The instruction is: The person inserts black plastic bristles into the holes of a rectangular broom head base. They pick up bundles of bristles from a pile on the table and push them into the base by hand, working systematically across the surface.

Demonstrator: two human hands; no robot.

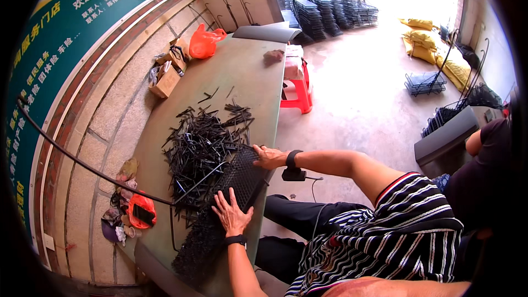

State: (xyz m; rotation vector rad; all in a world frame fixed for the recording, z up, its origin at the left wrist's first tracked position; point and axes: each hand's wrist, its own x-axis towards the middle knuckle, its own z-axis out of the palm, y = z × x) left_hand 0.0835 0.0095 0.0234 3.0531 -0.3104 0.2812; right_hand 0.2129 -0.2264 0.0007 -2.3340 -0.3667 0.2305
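Note:
A black wire-mesh tray (240, 171) lies tilted at the table's near edge, beside a heap of short black strips (199, 146). My left hand (233, 214) is open, its fingers spread flat on the lower part of the mesh. At the upper end, my right hand (269, 157) rests on the tray's edge with fingers stretched out; their undersides are hidden. A long bent black rod (93, 170) runs from beside my left hand out over the left side of the table. Dark tangled netting (197, 250) bunches below my left hand.
The green table (250, 55) stands against a wall. On it are cardboard boxes (168, 77), a red plastic bag (204, 41) and a phone (143, 215) on another red bag. A red stool (300, 91), stacked wire racks (324, 14) and yellow sacks (429, 44) stand beyond. Another person (481, 170) sits at right.

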